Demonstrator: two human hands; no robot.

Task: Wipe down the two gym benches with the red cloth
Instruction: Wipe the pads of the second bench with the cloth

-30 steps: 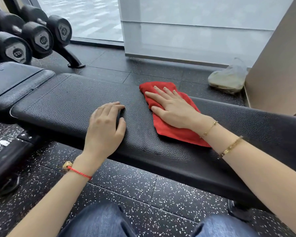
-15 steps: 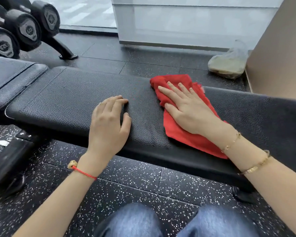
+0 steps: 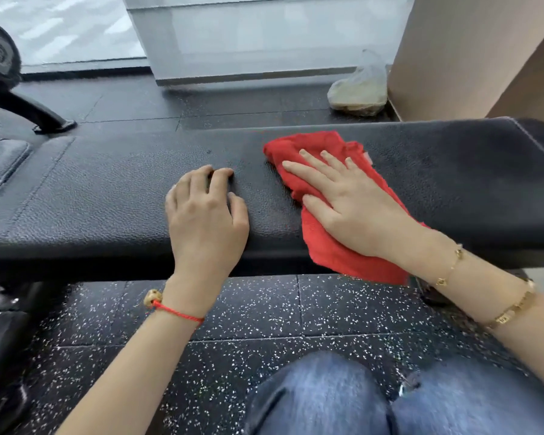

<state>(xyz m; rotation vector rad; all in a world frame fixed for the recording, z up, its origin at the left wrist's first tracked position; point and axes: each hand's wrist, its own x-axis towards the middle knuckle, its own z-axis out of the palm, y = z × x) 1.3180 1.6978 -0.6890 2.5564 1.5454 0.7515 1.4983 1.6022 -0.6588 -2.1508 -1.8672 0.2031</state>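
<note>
My right hand [image 3: 355, 208] presses the red cloth [image 3: 324, 246] flat on the tabletop [image 3: 107, 196] with fingers straight — my left hand [image 3: 206, 221] braces beside it, loosely curled, holding nothing — so I should overlap each pass, edge to edge.

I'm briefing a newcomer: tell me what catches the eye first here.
The red cloth stands out, spread across the black bench right of centre, with the right hand pressed flat on it. The left hand rests on the bare pad beside it. Behind, a plastic bag sits by the wall.
</note>
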